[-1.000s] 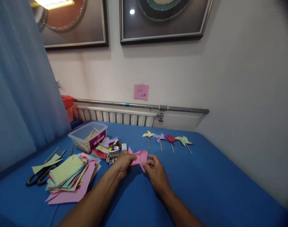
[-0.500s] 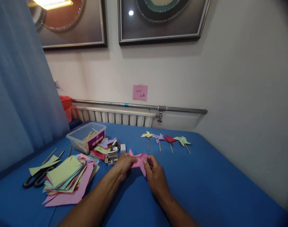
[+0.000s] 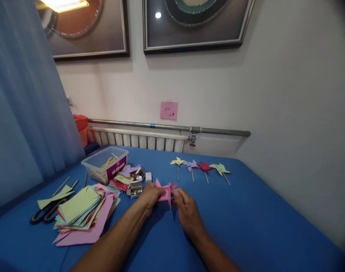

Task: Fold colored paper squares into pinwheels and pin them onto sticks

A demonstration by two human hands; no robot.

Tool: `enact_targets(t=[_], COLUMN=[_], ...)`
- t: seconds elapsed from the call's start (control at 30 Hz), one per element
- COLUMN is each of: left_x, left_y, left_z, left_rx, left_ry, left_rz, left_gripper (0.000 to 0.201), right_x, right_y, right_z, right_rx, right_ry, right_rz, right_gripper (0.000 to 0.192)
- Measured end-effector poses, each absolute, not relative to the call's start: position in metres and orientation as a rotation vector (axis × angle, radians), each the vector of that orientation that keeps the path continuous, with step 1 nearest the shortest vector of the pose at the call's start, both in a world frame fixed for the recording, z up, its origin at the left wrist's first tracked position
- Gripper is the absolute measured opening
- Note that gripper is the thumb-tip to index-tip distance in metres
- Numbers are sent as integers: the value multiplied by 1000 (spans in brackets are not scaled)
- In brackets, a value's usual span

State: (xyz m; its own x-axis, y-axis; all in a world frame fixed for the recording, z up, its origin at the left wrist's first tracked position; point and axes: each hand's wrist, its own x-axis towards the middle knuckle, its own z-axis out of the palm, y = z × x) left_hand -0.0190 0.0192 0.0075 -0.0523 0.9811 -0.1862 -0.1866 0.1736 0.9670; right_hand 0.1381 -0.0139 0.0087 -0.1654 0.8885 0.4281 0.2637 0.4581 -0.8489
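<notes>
- Left hand (image 3: 151, 196): grasps the pink folded-paper pinwheel (image 3: 166, 194) between thumb and fingers.
- Right hand (image 3: 187, 210): fingertips bunched at the pinwheel's right edge; cannot tell whether they grip it.
- Pinwheel: between both hands, above the flat blue tabletop (image 3: 246, 226).
- Near left hand: small open cardboard box (image 3: 136, 185) of shiny metal pieces.
- Farther left: loose stack of multicoloured paper sheets (image 3: 78, 206).
- Beyond, rightward: red paper pinwheel on a wooden stick (image 3: 204, 166).
</notes>
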Motion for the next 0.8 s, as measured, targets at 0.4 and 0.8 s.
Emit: enact_targets(t=[0.4,0.8], left_x=[-14,-12], left_y=[18,15], left_z=[8,13], left_rx=[1021,1002], left_ry=[1366,1319], left_rz=[1171,1163], left_gripper=[12,16], right_x=[131,128], right_y=[-1,-8], right_z=[-5,-1], right_rx=[-1023,-1010], right_ry=[-994,-840], right_rz=[1419,1578], right_gripper=[67,51])
